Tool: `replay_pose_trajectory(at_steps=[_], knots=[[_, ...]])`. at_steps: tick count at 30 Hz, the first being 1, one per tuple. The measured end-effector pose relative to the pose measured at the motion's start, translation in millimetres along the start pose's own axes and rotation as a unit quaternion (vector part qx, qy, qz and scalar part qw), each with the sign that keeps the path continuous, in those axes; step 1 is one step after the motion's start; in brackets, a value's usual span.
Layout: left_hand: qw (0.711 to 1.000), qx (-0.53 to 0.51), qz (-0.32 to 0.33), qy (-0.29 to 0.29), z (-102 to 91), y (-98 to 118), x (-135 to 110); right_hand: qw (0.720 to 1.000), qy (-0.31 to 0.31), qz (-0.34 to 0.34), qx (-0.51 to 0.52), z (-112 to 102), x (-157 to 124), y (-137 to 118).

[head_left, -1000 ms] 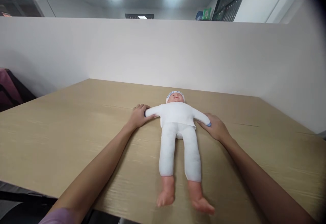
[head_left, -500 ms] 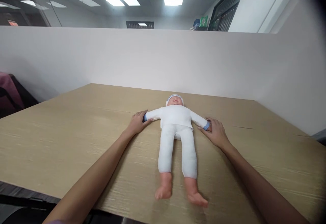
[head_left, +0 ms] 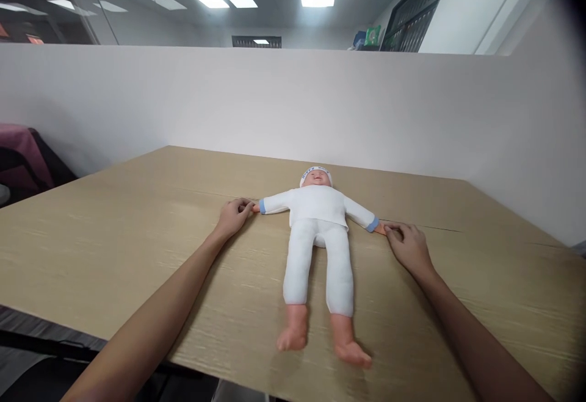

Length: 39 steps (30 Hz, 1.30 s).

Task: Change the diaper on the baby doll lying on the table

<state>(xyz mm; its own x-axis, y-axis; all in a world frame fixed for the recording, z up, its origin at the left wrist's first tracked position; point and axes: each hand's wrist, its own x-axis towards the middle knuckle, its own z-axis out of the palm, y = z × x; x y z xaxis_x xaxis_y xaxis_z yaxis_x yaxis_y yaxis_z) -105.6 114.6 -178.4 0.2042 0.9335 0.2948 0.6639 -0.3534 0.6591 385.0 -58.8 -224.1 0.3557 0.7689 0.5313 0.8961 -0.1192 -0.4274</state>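
A baby doll (head_left: pixel 319 204) in a white long-sleeved top and white trousers lies on its back on the wooden table (head_left: pixel 192 176), head toward the wall and bare feet toward me. It wears a white hat (head_left: pixel 315 171) with blue lettering. The blue-cuffed sleeves stretch out to both sides. My left hand (head_left: pixel 233 216) is closed, its thumb and fingers pinching the doll's hand at the left. At the right, my right hand (head_left: pixel 409 244) pinches the doll's other hand. Both of my hands rest low by the tabletop.
A pale wall (head_left: pixel 274 103) rises behind the table, with glass above it. A pink and black item (head_left: pixel 27 155) stands beyond the left edge. The table's front edge is close to me, with dark objects below it.
Both my hands have slid outward from the doll's sleeve cuffs to its hands. The blue cuffs and the doll's hands now show more. The view has shifted slightly.
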Motion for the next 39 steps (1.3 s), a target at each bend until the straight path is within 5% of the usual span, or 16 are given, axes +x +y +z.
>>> replay_pose_trajectory(at_steps=[13,39], knots=[[0.999,0.026,-0.019,-0.011,1.8,-6,10,0.998,-0.004,-0.031,-0.046,8,5,20],[0.997,0.071,-0.008,-0.011,7.3,-12,10,0.995,-0.006,-0.096,-0.037,10,7,19]])
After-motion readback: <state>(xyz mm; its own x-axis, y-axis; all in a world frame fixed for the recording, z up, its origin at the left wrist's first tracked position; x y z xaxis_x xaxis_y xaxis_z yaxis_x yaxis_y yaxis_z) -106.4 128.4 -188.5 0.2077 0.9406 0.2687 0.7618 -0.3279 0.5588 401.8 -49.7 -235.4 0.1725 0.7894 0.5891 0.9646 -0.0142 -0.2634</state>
